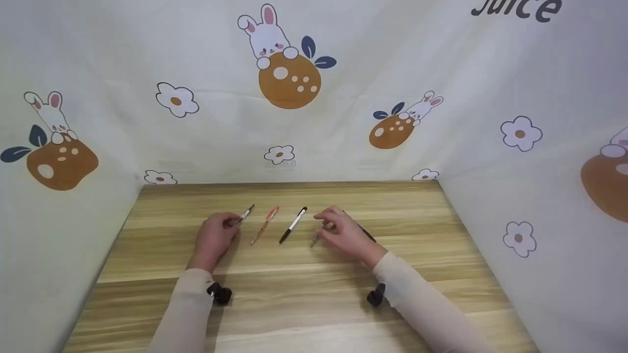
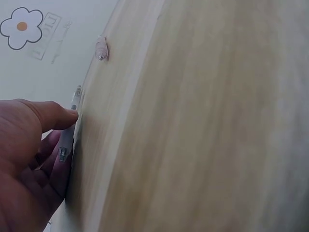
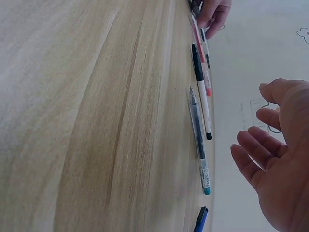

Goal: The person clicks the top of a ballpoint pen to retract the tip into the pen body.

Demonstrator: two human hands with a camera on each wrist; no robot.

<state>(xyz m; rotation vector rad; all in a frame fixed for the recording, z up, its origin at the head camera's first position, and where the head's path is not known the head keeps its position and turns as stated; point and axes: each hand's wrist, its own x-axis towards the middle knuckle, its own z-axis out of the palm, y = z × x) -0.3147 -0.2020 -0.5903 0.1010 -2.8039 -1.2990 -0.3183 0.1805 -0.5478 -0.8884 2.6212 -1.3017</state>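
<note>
My left hand pinches a clear pen at the left end of a row of pens; in the left wrist view the thumb lies along the pen's clear barrel, with the fingers behind it. Over the right part of the row, my right hand holds nothing, its fingers spread and loosely bent. Beneath it in the head view lies a clear gel pen, partly covered by the hand; the right wrist view shows this gel pen whole, with a teal end.
Between the hands lie an orange-pink pen and a white pen with black ends. A blue pen lies right of the right hand, partly hidden. The wood-grain table is walled by a printed cloth at back and sides.
</note>
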